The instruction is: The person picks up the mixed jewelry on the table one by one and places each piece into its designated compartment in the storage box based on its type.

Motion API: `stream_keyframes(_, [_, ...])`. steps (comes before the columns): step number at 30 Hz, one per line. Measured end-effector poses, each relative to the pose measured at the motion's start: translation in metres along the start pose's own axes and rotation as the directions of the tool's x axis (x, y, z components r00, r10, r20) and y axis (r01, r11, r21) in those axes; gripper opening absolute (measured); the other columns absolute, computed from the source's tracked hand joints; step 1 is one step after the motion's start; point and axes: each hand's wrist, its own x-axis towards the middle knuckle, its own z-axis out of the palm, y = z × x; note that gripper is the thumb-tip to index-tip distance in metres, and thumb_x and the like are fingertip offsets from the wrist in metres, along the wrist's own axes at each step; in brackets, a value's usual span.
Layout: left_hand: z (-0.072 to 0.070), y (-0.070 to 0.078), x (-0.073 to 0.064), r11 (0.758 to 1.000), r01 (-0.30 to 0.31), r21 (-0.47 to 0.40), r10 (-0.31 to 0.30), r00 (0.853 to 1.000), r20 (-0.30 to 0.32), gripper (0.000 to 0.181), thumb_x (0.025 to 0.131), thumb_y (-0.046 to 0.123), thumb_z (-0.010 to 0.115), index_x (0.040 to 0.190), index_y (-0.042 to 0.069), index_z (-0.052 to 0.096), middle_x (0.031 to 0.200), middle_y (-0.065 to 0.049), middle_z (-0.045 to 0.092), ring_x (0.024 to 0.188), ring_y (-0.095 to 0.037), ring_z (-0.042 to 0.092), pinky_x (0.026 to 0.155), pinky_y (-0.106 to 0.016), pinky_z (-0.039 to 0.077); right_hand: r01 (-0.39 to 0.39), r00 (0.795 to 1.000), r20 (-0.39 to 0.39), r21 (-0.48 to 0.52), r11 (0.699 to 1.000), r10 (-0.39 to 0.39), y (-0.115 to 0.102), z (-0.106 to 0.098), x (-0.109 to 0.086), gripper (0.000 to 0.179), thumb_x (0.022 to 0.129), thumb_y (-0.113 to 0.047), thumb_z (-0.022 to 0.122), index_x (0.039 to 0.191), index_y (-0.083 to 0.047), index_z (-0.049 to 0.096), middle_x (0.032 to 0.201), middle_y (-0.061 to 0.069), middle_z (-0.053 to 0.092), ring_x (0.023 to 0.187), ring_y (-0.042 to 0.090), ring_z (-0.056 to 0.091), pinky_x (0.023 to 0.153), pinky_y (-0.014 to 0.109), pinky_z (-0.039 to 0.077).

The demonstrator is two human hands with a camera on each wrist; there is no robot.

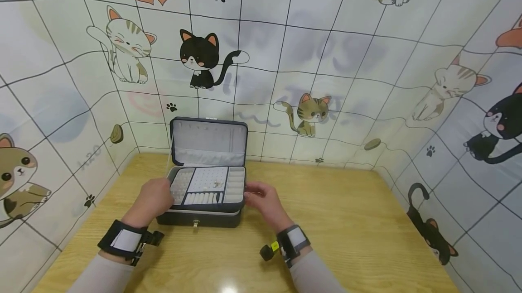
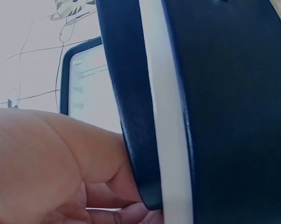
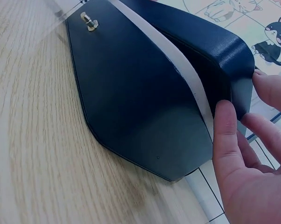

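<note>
A dark jewelry box (image 1: pixel 218 219) stands on the table with its pale-lined lid (image 1: pixel 210 141) raised at the back. Its upper tray (image 1: pixel 208 207) sits slightly askew above the base, and a gap shows under its front edge in the right wrist view. My left hand (image 1: pixel 154 198) grips the tray's left end, thumb over the wall and fingers at its underside. At the opposite end, my right hand (image 1: pixel 265 200) holds the tray by its corner between thumb and fingers. Small earrings (image 1: pixel 217 184) lie on the tray's white dotted panel, beside ring rolls (image 1: pixel 200 199) and open compartments (image 1: pixel 235 184).
A small metal latch (image 1: pixel 195 223) sticks out from the box front. The wooden table (image 1: pixel 326 220) extends to the right and toward me. Behind and on both sides hangs a cat-patterned cloth (image 1: pixel 261 80), close behind the lid.
</note>
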Motion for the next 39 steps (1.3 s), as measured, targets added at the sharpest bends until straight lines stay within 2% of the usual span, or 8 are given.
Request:
stream_keyframes(6, [0.0,-0.004,-0.004,0.999,-0.024,0.024,0.025,0.997,-0.07,0.007,0.081,-0.007,0.061,0.076,-0.005,0.065,0.068,-0.012,0.057,0.061,-0.026,0.051,0.053,-0.036,0.041,0.0,0.999,0.036,0.017,1.0,-0.001,0.006,0.002,0.001,0.039,0.1,-0.002,0.067,0.138,0.005,0.063,0.125,0.014,0.069,0.103,0.012,0.072,0.095,0.033,0.062])
stream_keyframes(12, [-0.003,-0.007,-0.006,0.997,-0.062,0.036,0.066,0.988,-0.139,0.013,0.083,-0.009,0.057,0.074,-0.004,0.065,0.066,-0.012,0.058,0.06,-0.025,0.05,0.053,-0.038,0.042,0.009,0.999,0.031,-0.036,0.999,-0.008,0.009,0.006,0.0,0.04,0.099,-0.005,0.069,0.138,0.004,0.065,0.126,0.02,0.068,0.1,0.011,0.071,0.093,0.032,0.062])
stream_keyframes(16, [-0.003,-0.007,-0.007,0.997,-0.063,0.038,0.068,0.988,-0.137,0.012,0.083,-0.009,0.058,0.073,-0.005,0.064,0.065,-0.011,0.057,0.059,-0.025,0.05,0.053,-0.037,0.041,0.011,1.0,0.016,-0.125,0.992,-0.009,0.008,0.01,-0.002,0.039,0.098,-0.007,0.073,0.135,0.001,0.068,0.125,0.02,0.067,0.099,0.011,0.068,0.09,0.027,0.06])
stream_keyframes(20, [-0.002,-0.007,-0.006,0.996,-0.062,0.058,0.069,0.989,-0.131,0.011,0.081,-0.009,0.06,0.073,-0.004,0.064,0.065,-0.011,0.057,0.06,-0.025,0.05,0.054,-0.037,0.042,0.031,0.999,0.018,-0.271,0.962,-0.027,0.007,0.016,-0.003,0.037,0.096,-0.014,0.077,0.133,-0.009,0.073,0.121,0.013,0.067,0.102,0.013,0.061,0.089,0.024,0.054])
stream_keyframes(22, [-0.001,-0.007,-0.006,0.996,-0.063,0.069,0.071,0.988,-0.133,0.011,0.081,-0.01,0.061,0.072,-0.004,0.064,0.065,-0.011,0.057,0.06,-0.024,0.05,0.054,-0.037,0.042,0.038,0.999,0.017,-0.311,0.95,-0.035,0.007,0.017,-0.003,0.036,0.096,-0.016,0.078,0.132,-0.013,0.074,0.119,0.01,0.069,0.103,0.015,0.059,0.089,0.024,0.052])
stream_keyframes(30, [0.002,-0.005,-0.006,0.997,-0.041,0.065,0.049,0.991,-0.121,0.01,0.083,-0.009,0.062,0.074,-0.006,0.066,0.065,-0.011,0.057,0.06,-0.025,0.05,0.054,-0.036,0.041,0.017,1.0,-0.004,-0.297,0.955,-0.019,0.007,0.017,-0.003,0.035,0.095,-0.014,0.078,0.13,-0.014,0.075,0.118,0.007,0.069,0.104,0.017,0.06,0.091,0.029,0.052])
stream_keyframes(39, [-0.001,0.002,-0.009,0.995,-0.021,0.1,0.03,0.995,-0.091,0.01,0.087,-0.007,0.062,0.078,-0.006,0.066,0.069,-0.013,0.061,0.062,-0.025,0.054,0.055,-0.038,0.047,0.013,1.0,-0.023,-0.268,0.963,-0.02,0.009,0.018,-0.003,0.035,0.093,-0.011,0.079,0.128,-0.01,0.076,0.115,0.01,0.068,0.099,0.015,0.059,0.085,0.023,0.051])
